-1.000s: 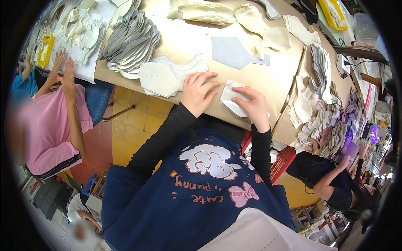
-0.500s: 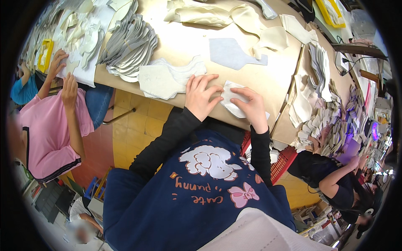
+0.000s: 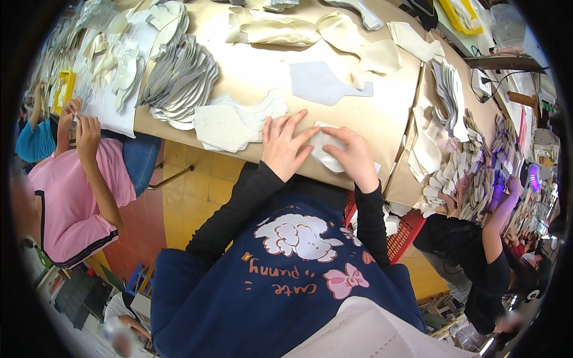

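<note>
A small white cut piece (image 3: 325, 142), perhaps several layers, lies near the table's front edge. The thumb and forefinger of my right hand (image 3: 356, 156) press on its top, curved over its right side. My left hand (image 3: 283, 146) rests just left of it, fingers spread and holding nothing; its thumb reaches close to the piece's left edge. Beside my left fingers sits a stack of off-white cut pieces (image 3: 230, 122) with faint marks on top. Beyond my hands, a flat pale-grey piece (image 3: 321, 83) with a narrow tail lies alone. Under my right hand the piece is partly hidden.
A fanned grey stack (image 3: 182, 80) stands at the left. Cream pieces (image 3: 283, 30) lie along the back. A table seam (image 3: 412, 110) runs at the right, with more stacks beyond. Co-workers sit left, in a pink shirt (image 3: 74, 197), and right, in black (image 3: 459, 250). A red basket (image 3: 406, 234) stands below.
My view has shifted slightly, so the table's things sit lower and further left. My left fingers have spread a little wider. My right hand stays on the white piece.
</note>
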The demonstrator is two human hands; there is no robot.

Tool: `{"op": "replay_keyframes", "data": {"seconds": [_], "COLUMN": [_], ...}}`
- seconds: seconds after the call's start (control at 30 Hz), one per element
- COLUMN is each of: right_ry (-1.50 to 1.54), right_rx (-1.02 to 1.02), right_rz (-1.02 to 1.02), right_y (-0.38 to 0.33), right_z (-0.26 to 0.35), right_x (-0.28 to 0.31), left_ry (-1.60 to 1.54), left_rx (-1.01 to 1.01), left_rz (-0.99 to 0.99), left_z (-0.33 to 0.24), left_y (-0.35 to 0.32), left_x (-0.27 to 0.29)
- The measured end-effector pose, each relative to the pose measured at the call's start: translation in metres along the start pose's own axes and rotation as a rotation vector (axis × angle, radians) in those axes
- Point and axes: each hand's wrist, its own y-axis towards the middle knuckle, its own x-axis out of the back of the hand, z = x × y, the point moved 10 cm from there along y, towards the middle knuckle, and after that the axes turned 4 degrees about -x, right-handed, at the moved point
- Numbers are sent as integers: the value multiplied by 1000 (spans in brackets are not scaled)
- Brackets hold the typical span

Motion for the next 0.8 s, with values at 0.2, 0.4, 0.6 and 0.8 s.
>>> {"op": "replay_keyframes", "data": {"seconds": [0.2,0.4,0.6,0.8], "right_ry": [-22,-15,-18,15], "right_rx": [-19,1,11,-23], "right_rz": [14,-2,-17,22], "right_y": [-2,-3,-7,-5], "right_z": [0,0,-2,-5], "right_x": [1,1,-1,-3], "left_ry": [-4,-6,0,21], "left_rx": [1,-5,-18,-23], "left_rz": [12,0,-8,-1], "left_z": [1,2,2,0], "left_y": [-1,-1,-2,-2], "left_x": [-2,-1,-2,-2]}}
